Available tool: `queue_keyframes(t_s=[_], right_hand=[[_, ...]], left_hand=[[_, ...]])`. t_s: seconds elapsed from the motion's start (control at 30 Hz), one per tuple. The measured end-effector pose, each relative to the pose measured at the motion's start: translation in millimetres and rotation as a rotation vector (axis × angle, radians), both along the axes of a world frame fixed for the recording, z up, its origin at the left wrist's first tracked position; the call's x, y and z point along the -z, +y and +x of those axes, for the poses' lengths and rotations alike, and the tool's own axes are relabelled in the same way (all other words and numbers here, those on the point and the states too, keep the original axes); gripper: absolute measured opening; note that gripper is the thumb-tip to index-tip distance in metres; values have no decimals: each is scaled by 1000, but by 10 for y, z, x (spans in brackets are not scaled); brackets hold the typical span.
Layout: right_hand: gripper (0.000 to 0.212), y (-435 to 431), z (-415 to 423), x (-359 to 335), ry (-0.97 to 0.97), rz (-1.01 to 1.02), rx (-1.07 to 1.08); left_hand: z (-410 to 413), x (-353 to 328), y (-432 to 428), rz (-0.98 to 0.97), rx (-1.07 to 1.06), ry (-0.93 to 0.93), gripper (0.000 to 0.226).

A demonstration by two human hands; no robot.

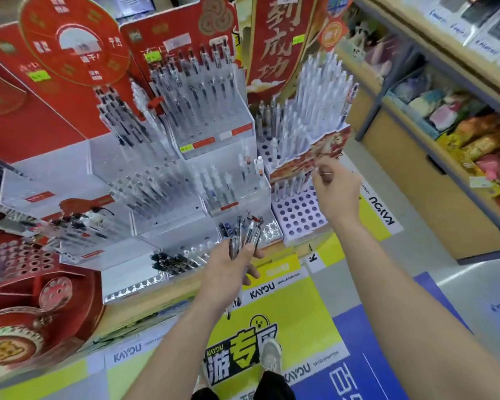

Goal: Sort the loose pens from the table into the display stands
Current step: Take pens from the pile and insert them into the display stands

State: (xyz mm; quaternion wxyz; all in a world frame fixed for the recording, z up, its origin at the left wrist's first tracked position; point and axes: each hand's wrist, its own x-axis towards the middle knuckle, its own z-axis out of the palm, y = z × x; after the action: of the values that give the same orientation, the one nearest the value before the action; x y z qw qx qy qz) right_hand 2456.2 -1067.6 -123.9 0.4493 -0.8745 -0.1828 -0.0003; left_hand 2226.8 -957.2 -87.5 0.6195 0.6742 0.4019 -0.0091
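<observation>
Pens (244,235) bundled, gripped in left hand (231,264); right hand (334,186), 2 o'clock, pinching, contents unclear. Seat one per free hole, perforated stand (293,216), upright.

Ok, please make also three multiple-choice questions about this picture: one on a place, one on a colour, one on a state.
1. Where is the bundle of pens? A on the floor; B in the left hand; C in a basket.
2. What colour are the tall backboards? A green; B red; C black.
3. The holes of the white stand's front tier are: A all filled; B covered by a lid; C mostly empty.
Answers: B, the fingers curl round the pens; B, red card rises behind the pen rows; C, dark open holes show.
</observation>
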Motion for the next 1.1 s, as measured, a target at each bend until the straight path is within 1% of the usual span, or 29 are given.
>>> queue_keyframes(t_s=[0.2,0.3,0.37,0.53,0.63,0.83,1.1], right_hand=[[12,-61,54,9,-20,-17,7],[9,-51,95,-18,-8,-31,-18],[8,-44,99,-9,-13,-65,-44],[15,-101,89,158,-19,-151,-70],[10,-93,147,258,-19,-164,-95],[18,-17,248,257,-35,-160,-103],[16,51,335,282,-19,-163,-118]], left_hand=[[46,11,-20,-3,1,-6,16],[76,9,-23,-10,-1,-11,16],[89,3,-20,-26,-7,-24,15],[91,-5,-5,-53,-14,-49,16],[107,-4,-2,-57,-25,-60,15],[120,27,-35,-56,-23,-65,16],[115,44,-77,-74,-56,-112,14]])
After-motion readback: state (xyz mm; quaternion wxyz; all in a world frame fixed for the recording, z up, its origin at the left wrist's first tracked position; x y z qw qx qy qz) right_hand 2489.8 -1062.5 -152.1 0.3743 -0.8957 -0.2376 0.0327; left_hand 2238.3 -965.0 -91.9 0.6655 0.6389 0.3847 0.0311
